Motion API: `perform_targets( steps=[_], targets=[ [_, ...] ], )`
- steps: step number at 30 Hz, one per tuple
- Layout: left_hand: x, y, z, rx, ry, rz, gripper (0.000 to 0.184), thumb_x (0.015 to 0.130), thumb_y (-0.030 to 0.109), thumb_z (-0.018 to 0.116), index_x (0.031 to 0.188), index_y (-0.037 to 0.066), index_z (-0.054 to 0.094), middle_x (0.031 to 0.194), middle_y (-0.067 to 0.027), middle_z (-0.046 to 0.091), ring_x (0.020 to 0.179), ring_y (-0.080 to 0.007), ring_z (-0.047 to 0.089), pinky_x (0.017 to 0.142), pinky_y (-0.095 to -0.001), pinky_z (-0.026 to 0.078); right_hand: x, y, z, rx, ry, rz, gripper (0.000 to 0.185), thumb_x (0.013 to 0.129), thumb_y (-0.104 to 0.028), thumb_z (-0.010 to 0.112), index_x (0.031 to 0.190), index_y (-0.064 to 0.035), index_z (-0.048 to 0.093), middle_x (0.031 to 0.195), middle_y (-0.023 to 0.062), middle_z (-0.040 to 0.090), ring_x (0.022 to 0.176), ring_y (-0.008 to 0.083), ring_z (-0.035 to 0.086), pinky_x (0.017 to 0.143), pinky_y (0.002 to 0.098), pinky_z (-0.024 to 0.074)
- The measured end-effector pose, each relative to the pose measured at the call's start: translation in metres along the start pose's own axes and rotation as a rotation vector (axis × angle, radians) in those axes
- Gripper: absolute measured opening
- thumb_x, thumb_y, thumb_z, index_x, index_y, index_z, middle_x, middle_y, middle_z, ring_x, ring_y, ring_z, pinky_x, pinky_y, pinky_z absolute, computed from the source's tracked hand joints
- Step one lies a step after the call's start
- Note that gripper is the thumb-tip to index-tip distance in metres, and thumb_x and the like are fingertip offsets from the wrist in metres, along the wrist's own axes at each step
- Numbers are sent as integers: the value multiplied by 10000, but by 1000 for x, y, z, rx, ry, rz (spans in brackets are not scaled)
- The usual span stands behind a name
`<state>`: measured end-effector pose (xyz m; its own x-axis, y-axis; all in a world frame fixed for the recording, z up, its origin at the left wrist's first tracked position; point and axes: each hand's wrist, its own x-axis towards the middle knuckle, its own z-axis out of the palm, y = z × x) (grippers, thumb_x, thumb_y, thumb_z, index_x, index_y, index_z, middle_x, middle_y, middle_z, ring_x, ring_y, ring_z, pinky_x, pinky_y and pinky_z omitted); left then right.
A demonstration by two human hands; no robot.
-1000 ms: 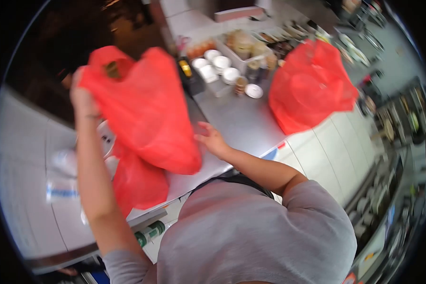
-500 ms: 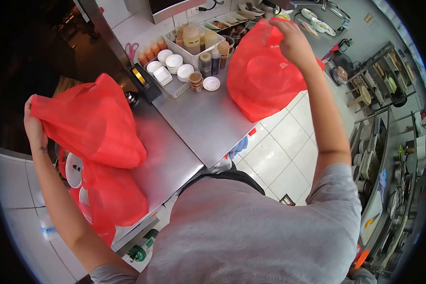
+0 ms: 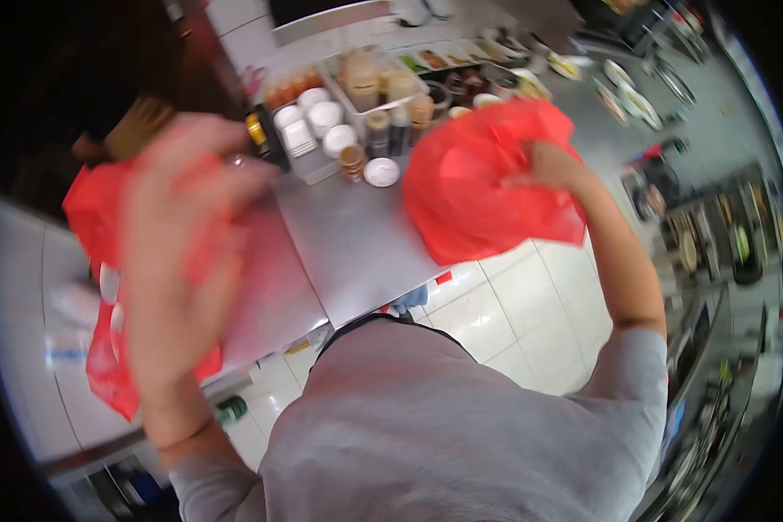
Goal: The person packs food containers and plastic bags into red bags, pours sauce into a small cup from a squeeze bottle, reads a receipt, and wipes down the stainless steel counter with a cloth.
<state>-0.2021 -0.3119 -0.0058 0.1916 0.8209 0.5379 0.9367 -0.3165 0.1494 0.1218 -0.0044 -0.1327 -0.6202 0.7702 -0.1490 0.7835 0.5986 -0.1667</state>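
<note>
A red bag stands on the right part of the steel counter. My right hand is closed on the upper right side of this bag. Raised in front of the red bags at the left, my left hand is blurred, with its fingers apart and nothing seen in it. It hides much of those bags. White bowls show in part at their left side.
Small white dishes, a white basket of sauce bottles and a row of food trays line the counter's back. A black device stands left of the dishes. Shelving is at the right.
My left hand has let go of the left bag and moved right, up close to the camera. My right hand has come down with the top of the right bag, which is now lower and more crumpled.
</note>
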Motion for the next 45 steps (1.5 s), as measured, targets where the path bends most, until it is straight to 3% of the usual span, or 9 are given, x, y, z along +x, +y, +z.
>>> perform_targets(
  steps=[3,7,12,19,33,36,38,40,45],
  targets=[
    [-9,25,63,-350,-162,36,289,810,91,573,1097,83,613,1248,-126,516,1215,-354,441,1007,-486,343,-6,4,-3,203,196,26,310,785,-234,685,931,30,617,906,205,637,872,334,608,759,409,458],
    [-32,34,114,-705,-211,-212,313,835,49,557,1144,90,588,1234,-107,526,1189,-305,466,985,-403,386,-5,22,-60,1578,140,4,292,895,-131,589,1160,-12,562,1097,83,634,977,182,617,876,314,476],
    [-65,27,178,-921,-241,-540,409,840,88,599,1243,86,523,1273,-115,501,1171,-294,479,988,-372,392,-23,-31,-126,1511,179,-151,264,894,-119,594,1133,-10,564,1027,61,641,918,163,621,830,303,485],
    [-100,66,265,-756,3,-640,1285,581,243,869,1472,61,-39,1449,-242,248,1306,-335,341,1072,-371,311,-43,-125,-159,1622,135,-272,262,907,-145,573,1115,13,562,974,71,633,868,169,620,788,295,497],
    [-283,60,176,-615,658,-1081,1235,523,263,903,1451,37,121,1317,-175,395,1209,-288,450,963,-404,409,19,-386,-137,1548,-457,-606,290,872,-147,601,1072,62,586,997,108,637,836,151,605,723,284,492],
    [-310,57,167,-1120,956,-1060,1129,645,218,849,1462,50,87,1349,-182,367,1193,-253,466,924,-380,441,73,-422,-125,1403,-1153,-644,225,872,-122,601,1022,46,608,940,93,643,809,149,613,735,284,506],
    [-330,44,158,-1329,765,-1199,1031,741,231,770,1462,75,50,1334,-164,394,1184,-247,464,923,-369,432,83,-448,-109,1304,-1098,-604,170,869,-98,603,980,29,626,896,78,646,781,148,619,741,279,519],
    [-346,23,156,-1489,595,-1279,965,800,244,721,1460,78,35,1329,-162,409,1193,-253,456,928,-369,427,57,-480,-88,1195,-331,-472,207,857,-132,630,993,24,635,908,84,660,761,144,631,724,279,526],
    [-331,-27,150,-1041,430,-1264,829,816,293,696,1426,5,214,1375,-210,345,1194,-286,459,954,-394,417,81,-511,-91,1052,-354,-484,278,838,-184,666,1025,19,632,967,97,662,873,142,633,748,261,508]
  ],
)
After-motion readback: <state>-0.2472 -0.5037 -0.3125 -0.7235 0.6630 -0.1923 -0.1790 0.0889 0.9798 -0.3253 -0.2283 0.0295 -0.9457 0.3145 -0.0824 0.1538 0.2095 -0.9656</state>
